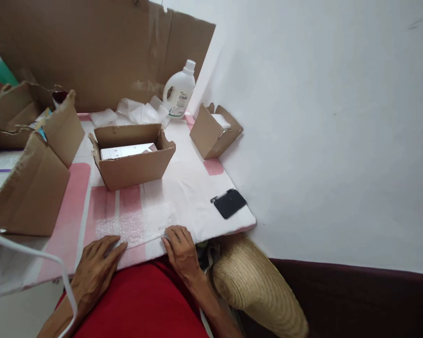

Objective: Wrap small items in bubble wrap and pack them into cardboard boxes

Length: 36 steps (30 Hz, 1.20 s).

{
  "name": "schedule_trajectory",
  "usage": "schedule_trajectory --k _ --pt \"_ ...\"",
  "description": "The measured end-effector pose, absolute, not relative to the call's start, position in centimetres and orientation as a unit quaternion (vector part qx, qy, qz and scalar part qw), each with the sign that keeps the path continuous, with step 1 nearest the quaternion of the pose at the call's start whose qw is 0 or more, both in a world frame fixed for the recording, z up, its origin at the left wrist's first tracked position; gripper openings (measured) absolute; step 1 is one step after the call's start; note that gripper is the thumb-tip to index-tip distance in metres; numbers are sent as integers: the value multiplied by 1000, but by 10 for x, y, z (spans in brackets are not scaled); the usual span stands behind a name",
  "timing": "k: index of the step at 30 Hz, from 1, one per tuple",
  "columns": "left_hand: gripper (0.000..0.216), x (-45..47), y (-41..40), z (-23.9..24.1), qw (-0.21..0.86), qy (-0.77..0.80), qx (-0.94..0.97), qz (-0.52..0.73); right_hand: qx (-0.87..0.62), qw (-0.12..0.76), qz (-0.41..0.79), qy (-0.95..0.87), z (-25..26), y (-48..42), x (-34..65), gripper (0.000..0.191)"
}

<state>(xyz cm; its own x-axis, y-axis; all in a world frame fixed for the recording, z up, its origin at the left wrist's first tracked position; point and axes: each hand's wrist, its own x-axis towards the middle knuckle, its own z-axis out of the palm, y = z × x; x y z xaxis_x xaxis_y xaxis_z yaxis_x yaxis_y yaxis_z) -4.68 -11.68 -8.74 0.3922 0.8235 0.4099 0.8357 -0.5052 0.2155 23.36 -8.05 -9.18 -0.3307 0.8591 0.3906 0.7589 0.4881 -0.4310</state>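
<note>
A clear piece of bubble wrap [137,224] lies spread on the pink and white tablecloth near the front edge. At its near left corner, my left hand [97,263] grips the edge between thumb and bent fingers. My right hand [181,251] holds the near right corner, its fingers curled and the thumb low along the edge. Beyond the wrap stands an open cardboard box [136,169] with a white printed box [125,150] inside.
Larger cardboard boxes [38,188] crowd the left side, and a white cable [38,253] hangs before them. A small carton [207,136], a white jug [181,91] and crumpled plastic bags [141,111] stand behind. A black phone [229,203] lies right. A straw hat [254,286] sits below the table edge.
</note>
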Motion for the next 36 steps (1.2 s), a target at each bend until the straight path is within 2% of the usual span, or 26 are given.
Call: schedule_trajectory --k 4,10,16,19,20,23,24,25,28,32,36 --pt "34 -49 -113 -88 38 -477 -843 -245 -471 299 61 -828 -81 -79 225 21" --pt "30 -53 -106 -79 53 -437 -864 -246 -335 256 105 -901 -82 -80 171 15" --pt "22 -27 -103 -69 31 -463 -843 -272 -358 275 90 -888 -98 -82 163 12" --pt "18 -18 -104 -56 -30 -454 -845 -279 -386 307 126 -861 -96 -87 172 20" --pt "19 -19 -105 -52 -52 -455 -844 -280 -396 323 157 -845 -94 -89 176 21" --pt "58 -37 -106 -48 -94 -472 -834 -271 -418 384 285 -772 -86 -93 189 18" --pt "64 -45 -106 -49 -104 -470 -835 -268 -424 405 323 -743 -84 -94 193 16" --pt "60 -52 -106 -51 -116 -461 -839 -265 -431 421 353 -716 -82 -94 197 14" --pt "29 -62 -102 -60 -153 -425 -844 -289 -454 433 404 -666 -78 -95 205 10" --pt "14 -50 -96 -61 -193 -454 -803 -334 -489 420 371 -668 -77 -98 207 12" --pt "31 -36 -95 -56 -230 -505 -783 -280 -515 424 287 -688 -84 -103 206 14"
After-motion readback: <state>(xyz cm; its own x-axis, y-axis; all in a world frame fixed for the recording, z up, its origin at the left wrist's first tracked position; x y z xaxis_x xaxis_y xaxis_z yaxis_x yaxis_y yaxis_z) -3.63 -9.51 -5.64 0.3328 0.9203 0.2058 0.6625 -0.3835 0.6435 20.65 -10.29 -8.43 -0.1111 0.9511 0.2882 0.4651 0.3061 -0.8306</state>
